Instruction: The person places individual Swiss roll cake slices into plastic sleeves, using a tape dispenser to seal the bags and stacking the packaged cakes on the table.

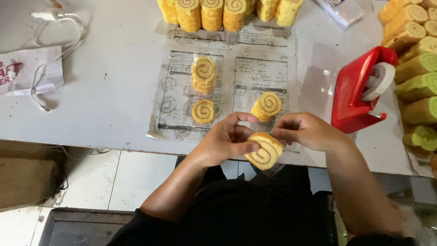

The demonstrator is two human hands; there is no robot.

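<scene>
A clear plastic wrapper (266, 155) covers the yellow swirl roll slice held at the near edge of the white bench (114, 82). Up the bench from it, clear film sheets printed with black label panels (227, 79) lie flat. On the left panel stands a sealed clear packet of stacked slices (203, 74). Far left of the sheets lies a white paper bag with red print (29, 70). At the bench's top right corner rests a clear flat packet (342, 10).

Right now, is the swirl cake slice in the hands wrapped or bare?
Wrapped: a clear film sticks out below the slice held by both hands.
</scene>
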